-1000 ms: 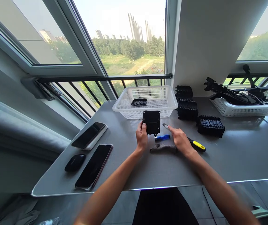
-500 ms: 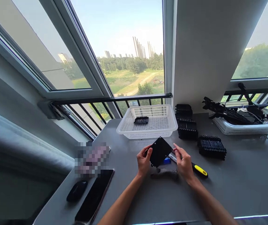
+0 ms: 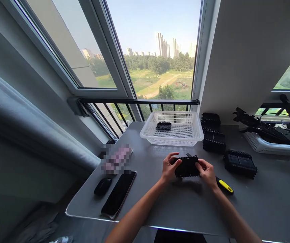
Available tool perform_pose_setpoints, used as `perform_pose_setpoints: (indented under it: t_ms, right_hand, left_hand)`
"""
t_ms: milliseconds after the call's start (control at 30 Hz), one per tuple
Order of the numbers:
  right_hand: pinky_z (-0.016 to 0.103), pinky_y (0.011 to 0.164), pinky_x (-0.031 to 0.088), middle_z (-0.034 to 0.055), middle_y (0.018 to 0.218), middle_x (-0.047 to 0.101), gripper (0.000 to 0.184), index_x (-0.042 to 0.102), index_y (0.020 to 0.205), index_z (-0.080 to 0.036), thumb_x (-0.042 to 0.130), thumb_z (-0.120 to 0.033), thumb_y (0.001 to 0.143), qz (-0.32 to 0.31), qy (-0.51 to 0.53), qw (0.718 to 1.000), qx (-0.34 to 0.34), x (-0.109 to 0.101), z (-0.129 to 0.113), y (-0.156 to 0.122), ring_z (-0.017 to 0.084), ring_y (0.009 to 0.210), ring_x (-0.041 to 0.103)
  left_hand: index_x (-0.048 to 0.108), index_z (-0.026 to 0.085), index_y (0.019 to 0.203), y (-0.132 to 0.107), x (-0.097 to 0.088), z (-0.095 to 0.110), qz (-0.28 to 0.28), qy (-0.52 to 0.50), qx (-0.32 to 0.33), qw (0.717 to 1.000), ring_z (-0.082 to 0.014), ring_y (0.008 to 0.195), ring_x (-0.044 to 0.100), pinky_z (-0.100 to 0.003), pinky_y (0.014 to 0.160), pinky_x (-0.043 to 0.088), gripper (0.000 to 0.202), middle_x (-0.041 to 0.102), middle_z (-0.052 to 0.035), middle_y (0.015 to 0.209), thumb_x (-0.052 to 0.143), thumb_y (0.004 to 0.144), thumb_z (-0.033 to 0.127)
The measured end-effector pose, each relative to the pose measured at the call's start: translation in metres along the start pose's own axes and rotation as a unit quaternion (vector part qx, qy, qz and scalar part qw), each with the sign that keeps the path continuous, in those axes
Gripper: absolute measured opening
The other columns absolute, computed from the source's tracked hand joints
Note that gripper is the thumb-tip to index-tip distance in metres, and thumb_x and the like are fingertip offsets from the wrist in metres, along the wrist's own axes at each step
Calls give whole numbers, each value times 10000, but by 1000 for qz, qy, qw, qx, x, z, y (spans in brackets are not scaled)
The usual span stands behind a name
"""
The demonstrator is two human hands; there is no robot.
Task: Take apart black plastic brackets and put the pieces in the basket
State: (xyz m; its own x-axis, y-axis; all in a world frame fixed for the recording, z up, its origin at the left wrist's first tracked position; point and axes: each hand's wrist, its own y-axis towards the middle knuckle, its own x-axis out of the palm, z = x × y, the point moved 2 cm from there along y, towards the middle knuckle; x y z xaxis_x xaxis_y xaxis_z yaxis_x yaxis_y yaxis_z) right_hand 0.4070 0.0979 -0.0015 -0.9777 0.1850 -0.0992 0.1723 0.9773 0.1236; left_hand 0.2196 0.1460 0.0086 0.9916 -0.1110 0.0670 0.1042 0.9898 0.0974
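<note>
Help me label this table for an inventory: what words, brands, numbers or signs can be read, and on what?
None can be read.
Knife: no lettering legible on the yellow-and-black handle.
Held part: dark, no marking legible.
Phone: black screen, no text showing.
Pixelated item: blurred out, so unreadable.

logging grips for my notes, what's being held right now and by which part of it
A black plate: the left hand grips its left edge, the right hand its right edge.
</note>
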Motion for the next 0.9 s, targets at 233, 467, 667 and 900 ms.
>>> perform_pose_setpoints:
  t_ms: [233,467,667,900]
  right_hand:
    - [287,597,462,58,763,672,401,669,956,-153,587,-523,825,70,-22,996,-51,-5,-37,29,204,693,604]
    - [251,485,307,-6,535,567,459,647,1026,-136,431,-526,916,80,-207,967,-123,14,-89,116,134,441,457]
    - [275,739,438,108,1009,696,385,552,1235,-200,351,-403,977,47,-395,917,29,36,-94,219,234,944,648]
    - [372,861,474,178,1137,636,318,600,1169,-122,506,-317,936,7,-451,879,158,54,-44,279,268,1052,619]
  left_hand:
    - [639,159,1089,25,-7,38,-34,19,10,999,-146,682,620,-249,634,481,492,681,-34,765,739,688,425]
    - [648,147,1143,115,-26,77,6,137,64,988,-145,636,632,-250,618,483,466,697,-23,721,686,725,349]
    - [630,185,1201,219,-31,86,44,387,41,920,-170,784,681,-254,729,486,433,735,-44,858,661,784,296]
    - [655,134,1104,284,-21,31,-21,457,-40,888,-188,865,672,-266,778,498,376,713,-79,913,730,740,193]
